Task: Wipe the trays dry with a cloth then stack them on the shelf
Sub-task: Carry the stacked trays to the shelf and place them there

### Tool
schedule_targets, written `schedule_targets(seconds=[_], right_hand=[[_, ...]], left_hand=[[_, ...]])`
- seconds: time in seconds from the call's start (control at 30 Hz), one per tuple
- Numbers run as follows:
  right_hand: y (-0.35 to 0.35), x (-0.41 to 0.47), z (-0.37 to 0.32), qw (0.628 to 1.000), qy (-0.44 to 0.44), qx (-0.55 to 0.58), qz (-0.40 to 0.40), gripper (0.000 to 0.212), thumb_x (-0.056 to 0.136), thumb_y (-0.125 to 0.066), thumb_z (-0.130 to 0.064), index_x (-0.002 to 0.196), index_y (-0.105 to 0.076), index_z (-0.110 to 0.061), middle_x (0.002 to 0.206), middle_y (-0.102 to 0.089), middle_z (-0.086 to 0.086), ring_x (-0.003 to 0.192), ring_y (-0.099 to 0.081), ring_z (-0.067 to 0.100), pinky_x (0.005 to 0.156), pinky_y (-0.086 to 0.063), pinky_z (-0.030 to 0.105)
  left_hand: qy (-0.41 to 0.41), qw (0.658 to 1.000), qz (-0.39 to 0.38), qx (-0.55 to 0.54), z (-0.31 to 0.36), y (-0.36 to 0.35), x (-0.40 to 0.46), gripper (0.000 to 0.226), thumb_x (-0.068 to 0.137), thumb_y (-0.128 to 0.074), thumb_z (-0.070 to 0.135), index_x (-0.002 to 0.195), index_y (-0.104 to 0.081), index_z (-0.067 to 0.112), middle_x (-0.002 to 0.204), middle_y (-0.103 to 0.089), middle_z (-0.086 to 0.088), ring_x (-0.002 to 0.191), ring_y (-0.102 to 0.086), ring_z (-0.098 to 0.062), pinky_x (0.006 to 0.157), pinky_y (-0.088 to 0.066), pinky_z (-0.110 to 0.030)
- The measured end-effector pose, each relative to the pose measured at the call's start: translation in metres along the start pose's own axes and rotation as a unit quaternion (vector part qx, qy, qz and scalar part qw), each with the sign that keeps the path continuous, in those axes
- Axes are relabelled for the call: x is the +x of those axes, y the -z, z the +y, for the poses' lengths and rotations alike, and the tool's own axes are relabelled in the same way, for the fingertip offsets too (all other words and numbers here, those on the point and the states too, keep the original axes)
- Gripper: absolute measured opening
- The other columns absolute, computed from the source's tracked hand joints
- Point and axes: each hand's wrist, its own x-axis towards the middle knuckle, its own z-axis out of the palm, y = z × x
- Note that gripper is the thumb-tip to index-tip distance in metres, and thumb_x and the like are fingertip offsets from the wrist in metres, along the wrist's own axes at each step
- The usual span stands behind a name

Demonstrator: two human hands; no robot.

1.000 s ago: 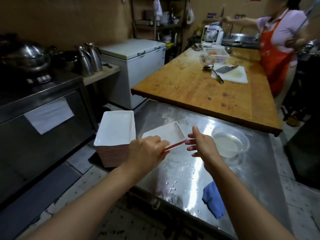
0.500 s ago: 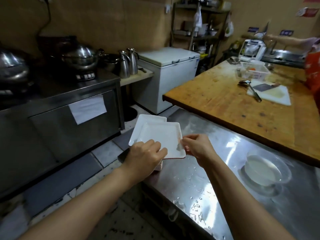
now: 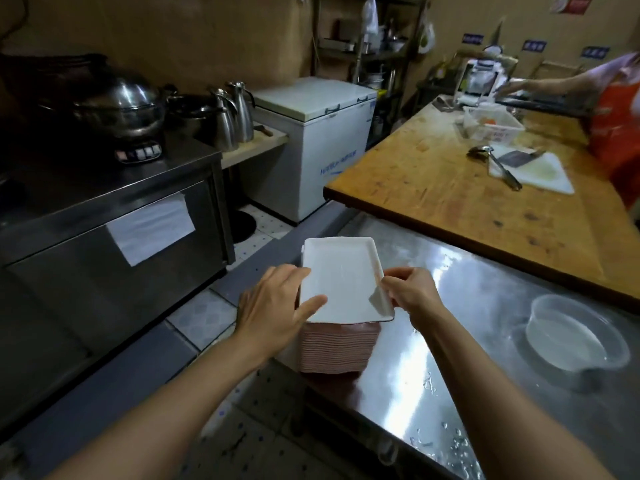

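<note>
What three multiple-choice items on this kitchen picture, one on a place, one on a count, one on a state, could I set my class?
1. Where does the white tray lie?
A. on the tall tray stack
B. on the wooden table
C. in the clear bowl

2. How many steel jugs stand beside the chest freezer?
A. one
B. two
C. four

3. How is the chest freezer's lid?
A. open
B. removed
C. shut

Key: 1 A, the tray tops the stack, left hand and right hand at its edges; 2 B, two spouted jugs show; 3 C, the lid lies flat.
</note>
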Motion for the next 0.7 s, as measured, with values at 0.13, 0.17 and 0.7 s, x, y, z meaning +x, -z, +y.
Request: schedule_targets(seconds=[0.13,0.17,0.7], right_hand=[[-0.008,0.010,0.009,1.000,-0.013,-0.014,0.019,0.016,0.077,-0.057,0.002,0.083,-0.071,-0.001,0.075,-0.066,0.010,0.067,-0.059,0.021,0.055,-0.048,0.027],[-0.010,0.012,0.011,1.000,-0.013,-0.020,0.018,0.016,0.076,-0.057,0.002,0.084,-0.071,-0.001,0.077,-0.067,0.011,0.067,-0.060,0.021,0.055,-0.049,0.027],[-0.022,0.030,0.031,0.982,0.060,-0.173,0.038,0.018,0.080,-0.066,-0.010,0.096,-0.074,-0.012,0.075,-0.056,-0.010,0.074,-0.060,0.021,0.071,-0.058,0.042]], left_hand=[[0.078,0.994,-0.050,-0.056,-0.023,-0.018,0.009,0.055,0.091,-0.045,0.050,0.137,-0.040,0.020,0.132,-0.050,-0.002,0.120,-0.044,-0.020,0.092,-0.040,-0.035],[0.098,0.991,-0.065,-0.067,-0.026,-0.023,0.011,0.058,0.091,-0.045,0.050,0.140,-0.037,0.020,0.135,-0.048,-0.002,0.122,-0.043,-0.021,0.094,-0.039,-0.036],[0.175,0.962,-0.145,-0.149,-0.026,-0.057,0.031,0.050,0.089,-0.055,0.031,0.136,-0.039,0.025,0.132,-0.049,-0.002,0.118,-0.048,-0.021,0.094,-0.045,-0.040]])
